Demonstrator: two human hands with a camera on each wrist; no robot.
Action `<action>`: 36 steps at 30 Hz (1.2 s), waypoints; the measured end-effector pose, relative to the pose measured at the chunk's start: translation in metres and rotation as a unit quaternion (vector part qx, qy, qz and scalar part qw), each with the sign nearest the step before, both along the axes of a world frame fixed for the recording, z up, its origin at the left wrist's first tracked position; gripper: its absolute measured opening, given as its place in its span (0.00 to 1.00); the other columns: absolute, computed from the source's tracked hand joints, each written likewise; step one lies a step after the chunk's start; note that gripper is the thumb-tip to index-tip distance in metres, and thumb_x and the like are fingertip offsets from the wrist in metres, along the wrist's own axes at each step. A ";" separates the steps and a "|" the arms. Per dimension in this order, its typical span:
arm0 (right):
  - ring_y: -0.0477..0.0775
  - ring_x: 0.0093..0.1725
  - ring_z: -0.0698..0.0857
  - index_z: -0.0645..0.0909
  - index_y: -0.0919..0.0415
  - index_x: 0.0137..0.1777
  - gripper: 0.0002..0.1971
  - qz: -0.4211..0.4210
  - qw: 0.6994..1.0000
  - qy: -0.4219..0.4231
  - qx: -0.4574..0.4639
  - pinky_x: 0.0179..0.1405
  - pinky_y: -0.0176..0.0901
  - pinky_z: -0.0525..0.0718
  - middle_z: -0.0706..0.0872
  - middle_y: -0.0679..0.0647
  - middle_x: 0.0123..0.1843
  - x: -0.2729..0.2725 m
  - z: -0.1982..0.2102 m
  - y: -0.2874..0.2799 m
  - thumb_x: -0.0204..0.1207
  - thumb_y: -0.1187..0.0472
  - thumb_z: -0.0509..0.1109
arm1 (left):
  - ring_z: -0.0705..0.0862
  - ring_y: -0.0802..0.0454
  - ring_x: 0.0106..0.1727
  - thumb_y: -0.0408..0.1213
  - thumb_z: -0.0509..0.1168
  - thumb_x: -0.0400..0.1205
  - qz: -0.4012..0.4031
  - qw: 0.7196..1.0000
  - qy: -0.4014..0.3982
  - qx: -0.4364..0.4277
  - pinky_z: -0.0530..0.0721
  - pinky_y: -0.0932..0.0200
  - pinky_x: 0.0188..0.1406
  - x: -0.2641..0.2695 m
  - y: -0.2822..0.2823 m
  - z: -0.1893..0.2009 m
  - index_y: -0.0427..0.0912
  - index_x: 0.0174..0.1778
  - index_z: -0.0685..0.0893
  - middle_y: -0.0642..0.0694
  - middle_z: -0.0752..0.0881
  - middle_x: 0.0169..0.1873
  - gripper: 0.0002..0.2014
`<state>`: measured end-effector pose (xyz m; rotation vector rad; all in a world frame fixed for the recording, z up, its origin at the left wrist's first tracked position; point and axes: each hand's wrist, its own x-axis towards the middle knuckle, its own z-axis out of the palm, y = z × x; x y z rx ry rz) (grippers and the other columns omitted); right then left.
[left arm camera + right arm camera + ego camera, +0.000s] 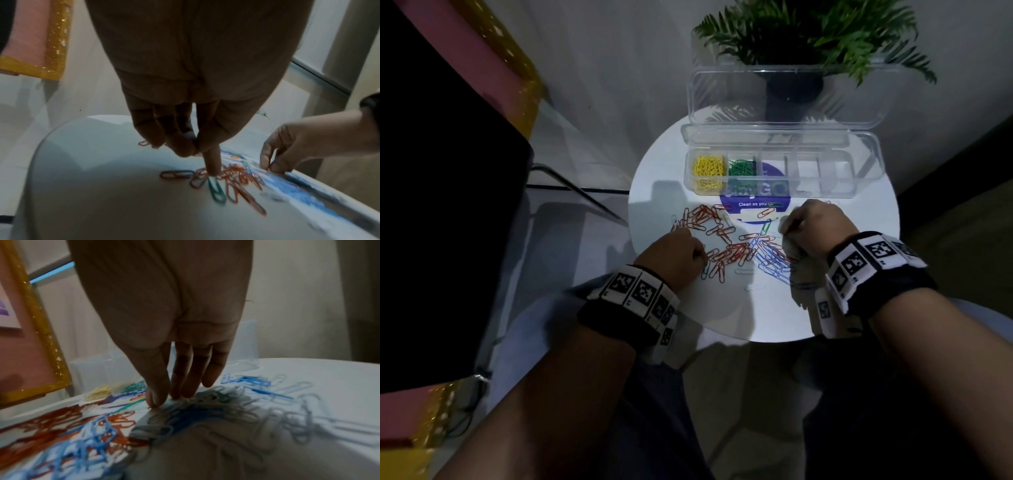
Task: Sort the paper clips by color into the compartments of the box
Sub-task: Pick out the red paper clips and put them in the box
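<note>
From the head view, the clear plastic box [774, 174] sits open at the far side of the round white table [859, 308], with yellow clips [709, 171] in its leftmost compartment and green clips [741, 168] in the next; the other compartments look bare. Red clips [722, 240] and blue clips [774, 263] lie loose and partly mixed between the two hands. Thin wire loops like these hook into one another, so lifting one may well drag a neighbour of the wrong colour along.

In the left wrist view, the left hand [191, 97] points one finger down onto the red clips while the other fingers [180, 146] curl against the thumb; whether they pinch a clip cannot be told. A stray green clip [216, 190] lies right by that fingertip and could be swept up with the reds.

In the right wrist view, the right hand [164, 321] reaches down with nearly straight fingertips [156, 397] touching a tangle of pale grey clips [277, 415] and blue ones, gripping nothing visible. The pale clips barely stand out on the smooth white top, so some could be missed.
</note>
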<state>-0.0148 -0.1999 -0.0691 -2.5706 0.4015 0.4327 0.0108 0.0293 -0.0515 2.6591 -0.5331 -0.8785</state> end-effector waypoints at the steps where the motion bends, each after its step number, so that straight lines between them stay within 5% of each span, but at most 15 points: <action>1: 0.62 0.55 0.85 0.89 0.57 0.44 0.11 -0.008 1.000 -0.002 0.006 0.53 0.41 0.78 0.88 0.60 0.52 -0.001 -0.001 -0.001 0.70 0.68 0.66 | 0.79 0.44 0.61 0.39 0.59 0.83 -0.002 1.000 -0.001 0.008 0.74 0.56 0.64 -0.002 -0.001 -0.001 0.40 0.60 0.86 0.39 0.79 0.59 0.14; 4: 0.62 0.57 0.84 0.88 0.57 0.50 0.12 -0.014 1.000 -0.023 0.012 0.56 0.43 0.78 0.86 0.61 0.55 -0.001 -0.002 0.002 0.72 0.66 0.65 | 0.79 0.44 0.60 0.39 0.59 0.83 -0.009 1.000 -0.011 0.022 0.76 0.54 0.64 -0.005 -0.002 -0.003 0.40 0.59 0.86 0.40 0.79 0.58 0.15; 9: 0.62 0.58 0.81 0.87 0.55 0.56 0.13 0.111 0.993 -0.023 -0.009 0.59 0.47 0.78 0.78 0.61 0.60 0.007 0.000 0.018 0.75 0.65 0.66 | 0.80 0.45 0.60 0.38 0.61 0.82 -0.003 1.000 -0.029 -0.001 0.77 0.55 0.64 -0.004 -0.006 -0.005 0.43 0.57 0.87 0.43 0.79 0.58 0.12; 15: 0.65 0.53 0.84 0.87 0.61 0.47 0.08 0.036 0.998 -0.031 -0.046 0.50 0.46 0.80 0.87 0.64 0.51 0.006 -0.004 0.014 0.73 0.63 0.68 | 0.81 0.48 0.56 0.38 0.66 0.79 0.015 0.999 -0.043 -0.016 0.80 0.56 0.62 0.002 0.003 -0.002 0.43 0.53 0.89 0.44 0.81 0.54 0.10; 21: 0.54 0.41 0.80 0.88 0.62 0.43 0.05 -0.029 0.990 -0.125 0.061 0.43 0.38 0.74 0.85 0.58 0.44 -0.001 0.001 0.011 0.73 0.60 0.73 | 0.82 0.48 0.55 0.40 0.68 0.78 0.056 0.996 -0.064 -0.025 0.81 0.55 0.58 0.003 0.008 -0.007 0.42 0.51 0.89 0.45 0.81 0.53 0.10; 24: 0.51 0.36 0.80 0.87 0.64 0.46 0.05 -0.041 0.983 -0.144 0.109 0.34 0.23 0.73 0.85 0.54 0.38 0.003 0.011 0.014 0.75 0.64 0.71 | 0.81 0.48 0.55 0.48 0.69 0.77 0.034 0.997 -0.074 -0.018 0.82 0.52 0.59 0.001 -0.002 -0.008 0.43 0.50 0.89 0.46 0.80 0.53 0.13; 28: 0.56 0.39 0.85 0.84 0.60 0.51 0.07 -0.067 0.973 -0.172 0.141 0.45 0.40 0.81 0.85 0.55 0.39 0.011 0.019 0.011 0.75 0.67 0.68 | 0.81 0.45 0.58 0.50 0.69 0.77 -0.022 0.991 -0.120 0.056 0.82 0.48 0.59 -0.001 -0.017 -0.011 0.42 0.53 0.87 0.45 0.81 0.56 0.16; 34: 0.60 0.39 0.87 0.82 0.58 0.46 0.05 -0.074 0.965 -0.203 0.148 0.41 0.43 0.82 0.86 0.59 0.38 0.025 0.032 0.006 0.74 0.67 0.67 | 0.81 0.43 0.60 0.41 0.63 0.81 -0.024 0.990 -0.124 0.067 0.81 0.47 0.62 -0.002 -0.016 -0.014 0.40 0.57 0.85 0.44 0.80 0.58 0.13; 36: 0.53 0.37 0.87 0.82 0.57 0.46 0.05 -0.069 0.965 -0.204 0.148 0.41 0.42 0.84 0.86 0.56 0.38 0.031 0.035 0.008 0.75 0.67 0.66 | 0.81 0.43 0.58 0.41 0.64 0.81 -0.002 0.995 -0.094 0.041 0.81 0.48 0.62 -0.003 -0.011 -0.010 0.40 0.55 0.86 0.45 0.81 0.56 0.12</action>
